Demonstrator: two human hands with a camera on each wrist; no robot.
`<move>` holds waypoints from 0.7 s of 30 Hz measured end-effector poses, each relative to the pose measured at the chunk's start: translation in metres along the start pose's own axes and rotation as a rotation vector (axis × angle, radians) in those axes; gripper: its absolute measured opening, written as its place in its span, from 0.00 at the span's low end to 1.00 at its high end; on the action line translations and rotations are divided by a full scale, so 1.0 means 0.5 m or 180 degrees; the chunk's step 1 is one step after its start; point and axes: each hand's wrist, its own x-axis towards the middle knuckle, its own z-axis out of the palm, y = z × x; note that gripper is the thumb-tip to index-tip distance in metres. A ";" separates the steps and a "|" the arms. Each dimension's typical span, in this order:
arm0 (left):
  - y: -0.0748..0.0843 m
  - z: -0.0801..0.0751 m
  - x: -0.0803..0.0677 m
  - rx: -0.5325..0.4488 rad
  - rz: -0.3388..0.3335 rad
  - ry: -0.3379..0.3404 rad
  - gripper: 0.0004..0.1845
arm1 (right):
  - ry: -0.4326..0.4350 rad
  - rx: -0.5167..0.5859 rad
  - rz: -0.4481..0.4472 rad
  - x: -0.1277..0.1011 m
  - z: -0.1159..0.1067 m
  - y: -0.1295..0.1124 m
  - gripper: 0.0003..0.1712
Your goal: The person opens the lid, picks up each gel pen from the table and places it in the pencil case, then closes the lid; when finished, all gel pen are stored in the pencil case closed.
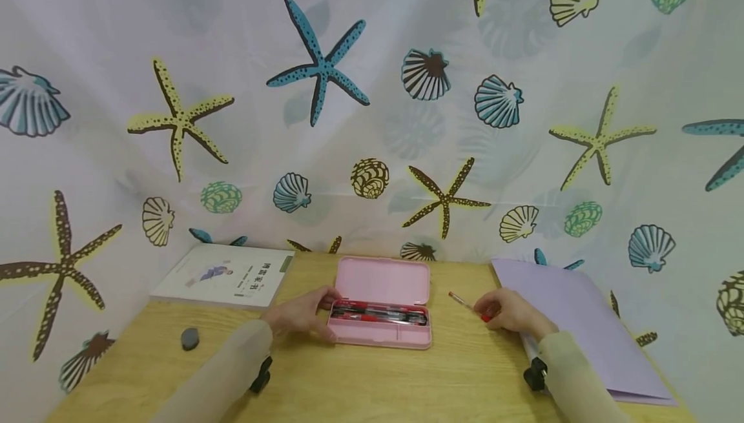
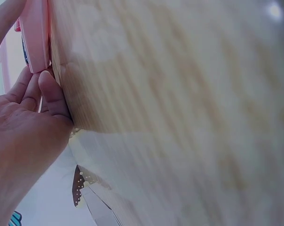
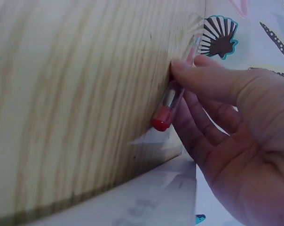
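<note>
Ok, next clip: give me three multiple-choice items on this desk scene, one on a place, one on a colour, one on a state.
1. Where does the small grey oval eraser lie?
A. left of the left hand
B. inside the case
C. on the folder

2. What colour is the flat paper folder?
A. green
B. lilac
C. black

3. How is the pink plastic pencil case?
A. shut
B. upside down
C. open

A: it sits on the wooden desk at far left.
B: pale purple sheet at right.
C: the lid stands up and pens show.

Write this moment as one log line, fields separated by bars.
left hand: touches open pink plastic pencil case | right hand: pinches clear red-capped pen | surface: wooden table
</note>
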 end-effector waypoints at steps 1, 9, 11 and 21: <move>-0.001 0.000 0.001 0.0022 -0.0003 -0.0002 0.44 | -0.0016 0.0015 -0.0001 0.001 0.002 -0.001 0.18; -0.001 0.001 -0.008 -0.0026 0.0011 -0.0027 0.44 | -0.0058 0.0047 0.0046 0.009 0.013 -0.012 0.15; 0.000 0.001 -0.010 -0.0001 0.0036 -0.0044 0.44 | -0.0022 0.0014 0.0057 0.009 0.014 -0.012 0.15; 0.006 0.001 -0.006 0.0058 0.0064 -0.0071 0.44 | 0.0247 0.0020 0.0030 0.020 0.015 -0.025 0.17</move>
